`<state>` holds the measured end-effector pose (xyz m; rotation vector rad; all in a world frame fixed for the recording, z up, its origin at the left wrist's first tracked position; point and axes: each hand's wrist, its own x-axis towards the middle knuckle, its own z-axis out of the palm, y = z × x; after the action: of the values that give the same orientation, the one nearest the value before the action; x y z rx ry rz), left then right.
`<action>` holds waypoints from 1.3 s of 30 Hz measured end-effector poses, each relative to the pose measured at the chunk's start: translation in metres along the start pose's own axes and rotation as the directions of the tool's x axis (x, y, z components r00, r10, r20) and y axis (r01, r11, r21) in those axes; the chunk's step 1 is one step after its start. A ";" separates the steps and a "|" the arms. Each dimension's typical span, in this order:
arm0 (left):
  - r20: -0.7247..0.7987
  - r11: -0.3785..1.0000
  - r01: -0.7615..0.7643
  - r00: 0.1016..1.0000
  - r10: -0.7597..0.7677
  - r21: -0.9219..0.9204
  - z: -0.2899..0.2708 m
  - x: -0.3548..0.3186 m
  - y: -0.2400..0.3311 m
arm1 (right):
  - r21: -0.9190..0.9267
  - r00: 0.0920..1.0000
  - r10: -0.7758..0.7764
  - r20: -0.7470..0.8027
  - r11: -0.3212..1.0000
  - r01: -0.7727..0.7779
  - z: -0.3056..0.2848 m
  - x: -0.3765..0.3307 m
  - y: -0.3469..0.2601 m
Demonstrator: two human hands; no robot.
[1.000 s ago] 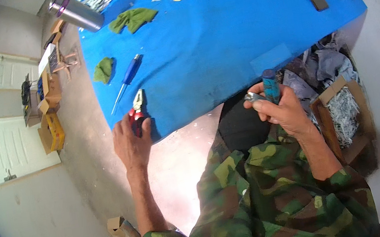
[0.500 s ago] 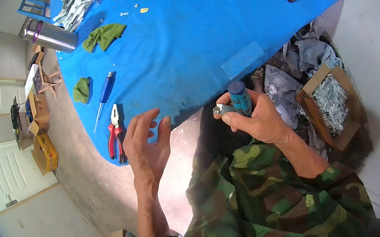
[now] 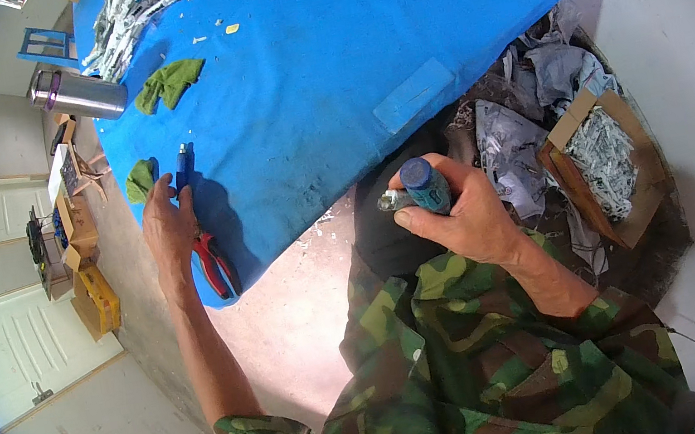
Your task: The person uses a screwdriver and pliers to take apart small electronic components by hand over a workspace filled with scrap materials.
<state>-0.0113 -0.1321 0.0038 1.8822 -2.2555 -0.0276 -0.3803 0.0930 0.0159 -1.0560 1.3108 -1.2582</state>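
Now, from the head view, we are seeing our left hand (image 3: 169,233) reaching farther out than half a second ago: then it was hovering open beside the red pliers (image 3: 215,264) at the near edge of the blue tabletop (image 3: 325,83); now it is lying past them, fingers stretched forward and touching the blue-handled screwdriver (image 3: 182,166). So, as we judge it, the pliers are being left lying and the screwdriver is being picked as the next tool. The left grip is loose and mostly open, fingertips resting on the handle's near end, not yet closed around it. A small green rag (image 3: 140,180) is lying just beside that hand.

Our right hand (image 3: 458,217) is staying over the lap, off the tabletop, as before. Its grip is clenched around a small blue cylinder (image 3: 425,186) with a metal piece (image 3: 391,201) sticking out on the left, thumb pressing beneath it. A steel flask (image 3: 77,94) is lying farther back.
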 end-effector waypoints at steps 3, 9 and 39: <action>0.099 0.997 0.045 0.994 -0.038 -0.067 -0.002 0.011 0.001 | -0.002 1.000 -0.004 -0.013 1.000 0.004 -0.003 -0.002 0.001; -0.196 0.982 -0.123 0.976 0.094 -0.140 -0.049 -0.004 0.028 | -0.019 0.999 0.021 -0.043 1.000 -0.022 -0.005 -0.003 0.005; -0.170 0.230 -0.159 0.985 -0.030 -0.960 -0.083 -0.175 0.194 | -0.025 0.996 -0.045 -0.077 0.999 0.044 0.005 -0.023 0.011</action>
<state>-0.1568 0.0849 0.0876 0.9627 -1.4518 -1.0187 -0.3719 0.1162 0.0067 -1.0671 1.3697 -1.3318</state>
